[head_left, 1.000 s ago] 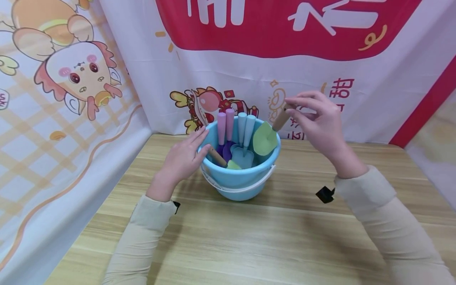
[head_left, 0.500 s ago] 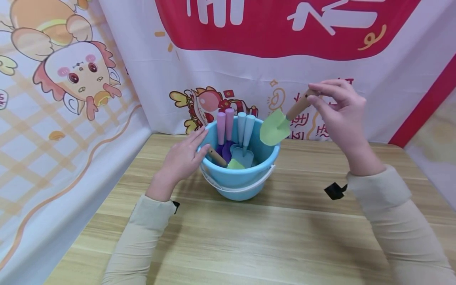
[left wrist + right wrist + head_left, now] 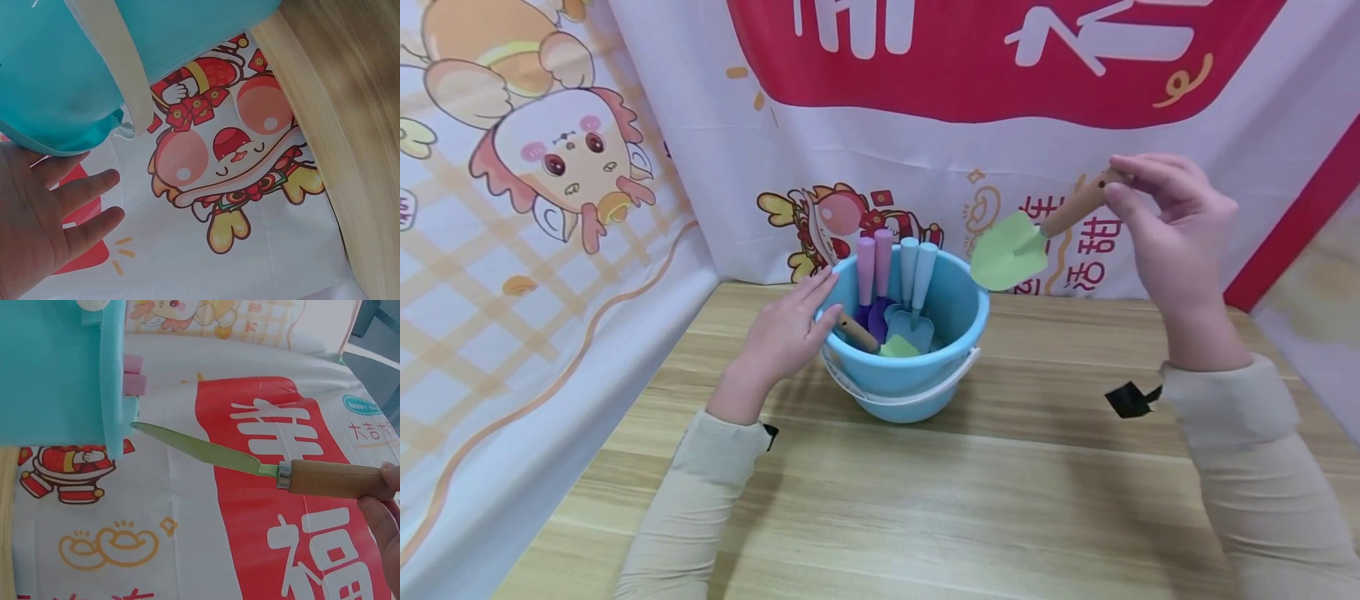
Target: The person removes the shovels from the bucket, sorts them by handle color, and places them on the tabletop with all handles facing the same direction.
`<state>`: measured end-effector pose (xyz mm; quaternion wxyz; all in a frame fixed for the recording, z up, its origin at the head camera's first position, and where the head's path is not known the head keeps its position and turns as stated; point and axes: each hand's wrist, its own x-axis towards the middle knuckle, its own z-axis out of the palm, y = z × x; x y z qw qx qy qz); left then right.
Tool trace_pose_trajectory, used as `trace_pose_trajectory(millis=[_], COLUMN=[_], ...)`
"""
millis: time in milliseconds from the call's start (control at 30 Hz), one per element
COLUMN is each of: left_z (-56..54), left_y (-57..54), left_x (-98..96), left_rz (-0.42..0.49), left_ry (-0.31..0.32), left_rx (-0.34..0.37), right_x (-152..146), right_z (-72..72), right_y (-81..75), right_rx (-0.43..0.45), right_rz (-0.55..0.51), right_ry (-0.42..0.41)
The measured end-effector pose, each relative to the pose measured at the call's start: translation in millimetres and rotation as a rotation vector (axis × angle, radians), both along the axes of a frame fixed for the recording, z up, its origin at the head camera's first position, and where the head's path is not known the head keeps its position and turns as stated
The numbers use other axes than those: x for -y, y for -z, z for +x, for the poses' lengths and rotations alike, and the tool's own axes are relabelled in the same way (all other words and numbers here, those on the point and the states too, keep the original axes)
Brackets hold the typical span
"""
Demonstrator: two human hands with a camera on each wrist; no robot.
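Observation:
A light blue bucket (image 3: pixel 901 385) with a white handle stands on the wooden table. My left hand (image 3: pixel 786 329) rests at its left rim, fingers fairly straight; the left wrist view also shows the fingers (image 3: pixel 87 190) spread by the rim. With fingertips and thumb, my right hand (image 3: pixel 1180 221) pinches the end of a hand trowel's wooden handle (image 3: pixel 1078 208). The trowel's green blade (image 3: pixel 1011 254) hangs just above and right of the bucket, edge-on in the right wrist view. Inside the bucket are two pink-handled tools (image 3: pixel 875 262), two blue-handled tools (image 3: pixel 919 271) and another wooden-handled green tool (image 3: pixel 859 333).
Behind the table (image 3: pixel 880 508) hangs a white cloth (image 3: pixel 715 167) with red and cartoon prints. A checked cartoon cloth (image 3: pixel 550 275) runs along the left side. Bare wood surrounds the bucket at the front and right.
My right hand has lifted the trowel up and to the right, out of the bucket, its blade swinging flatter. My left hand and the bucket have stayed in place.

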<state>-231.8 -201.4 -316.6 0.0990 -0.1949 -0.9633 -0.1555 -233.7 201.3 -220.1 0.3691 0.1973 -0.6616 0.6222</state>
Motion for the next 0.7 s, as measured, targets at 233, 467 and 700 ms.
trace_pose_trajectory(millis=[233, 467, 700], left_z=[0.0, 0.2, 1.2], left_y=[0.4, 0.7, -0.3], left_x=[-0.3, -0.2, -0.7], left_rz=[0.002, 0.002, -0.006], left_ry=[0.002, 0.008, 0.002], left_rx=[-0.013, -0.017, -0.018], right_x=[-14, -28, -44], right_z=[4.0, 0.6, -7.9], right_y=[-2.5, 3.2, 14.4], right_rx=[0.029, 0.008, 0.022], right_rz=[-0.120, -0.231, -0.332], right_ry=[-0.012, -0.015, -0.001])
